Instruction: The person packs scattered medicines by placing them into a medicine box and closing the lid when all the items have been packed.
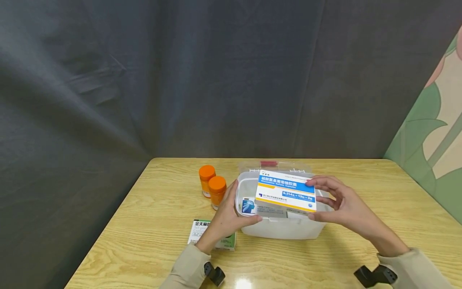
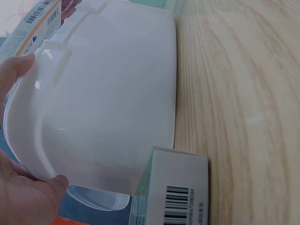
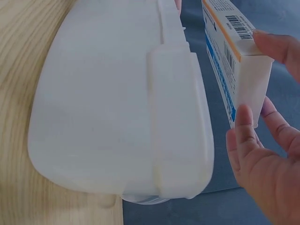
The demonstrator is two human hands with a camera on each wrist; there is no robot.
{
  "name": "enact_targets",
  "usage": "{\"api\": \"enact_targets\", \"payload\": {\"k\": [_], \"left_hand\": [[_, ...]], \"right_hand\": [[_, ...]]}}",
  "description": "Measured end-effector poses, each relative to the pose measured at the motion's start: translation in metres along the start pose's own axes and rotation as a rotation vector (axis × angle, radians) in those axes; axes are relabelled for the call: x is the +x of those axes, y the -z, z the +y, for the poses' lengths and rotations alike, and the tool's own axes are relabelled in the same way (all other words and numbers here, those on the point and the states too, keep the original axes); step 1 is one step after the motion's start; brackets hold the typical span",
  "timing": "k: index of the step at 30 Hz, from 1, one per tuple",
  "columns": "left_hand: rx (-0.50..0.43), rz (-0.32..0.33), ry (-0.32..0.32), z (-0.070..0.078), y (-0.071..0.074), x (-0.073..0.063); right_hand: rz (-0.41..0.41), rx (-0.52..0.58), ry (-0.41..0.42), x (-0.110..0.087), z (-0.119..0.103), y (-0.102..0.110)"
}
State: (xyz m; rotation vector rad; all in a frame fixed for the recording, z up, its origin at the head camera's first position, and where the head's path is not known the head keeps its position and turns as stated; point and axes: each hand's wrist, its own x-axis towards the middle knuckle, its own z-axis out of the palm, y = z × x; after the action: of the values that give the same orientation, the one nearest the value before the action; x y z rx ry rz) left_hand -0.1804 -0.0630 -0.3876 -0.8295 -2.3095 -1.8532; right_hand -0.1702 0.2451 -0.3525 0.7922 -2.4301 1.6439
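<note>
A translucent white plastic storage box [image 1: 281, 231] stands on the table, its top open. My left hand [image 1: 226, 214] grips its left rim, thumb along the front edge and fingers at the left side. Over the opening, my right hand [image 1: 344, 204] holds a white, blue and yellow medicine carton [image 1: 274, 189] by its right end, tilted with its printed face up. The right wrist view shows the thumb and fingers pinching that carton [image 3: 251, 79]. Inside the storage box lies another carton with a blue head picture [image 1: 248, 206]; the held carton hides part of the inside.
Two orange-capped bottles [image 1: 217, 188] stand left of the storage box. A green and white carton [image 1: 196, 230] lies in front of them, partly behind the left forearm. The clear lid with a red latch [image 1: 268, 163] is at the back. A dark curtain [image 1: 231, 80] hangs behind the table.
</note>
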Motion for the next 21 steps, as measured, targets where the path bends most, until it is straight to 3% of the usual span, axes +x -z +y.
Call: {"api": "enact_targets", "payload": {"k": [12, 21], "left_hand": [[0.001, 0.002, 0.026, 0.000, -0.001, -0.001], [0.036, 0.015, 0.024, -0.034, -0.002, 0.006]], "right_hand": [[-0.022, -0.007, -0.079, 0.007, 0.007, -0.002], [-0.028, 0.014, -0.137, 0.014, 0.009, -0.004]]}}
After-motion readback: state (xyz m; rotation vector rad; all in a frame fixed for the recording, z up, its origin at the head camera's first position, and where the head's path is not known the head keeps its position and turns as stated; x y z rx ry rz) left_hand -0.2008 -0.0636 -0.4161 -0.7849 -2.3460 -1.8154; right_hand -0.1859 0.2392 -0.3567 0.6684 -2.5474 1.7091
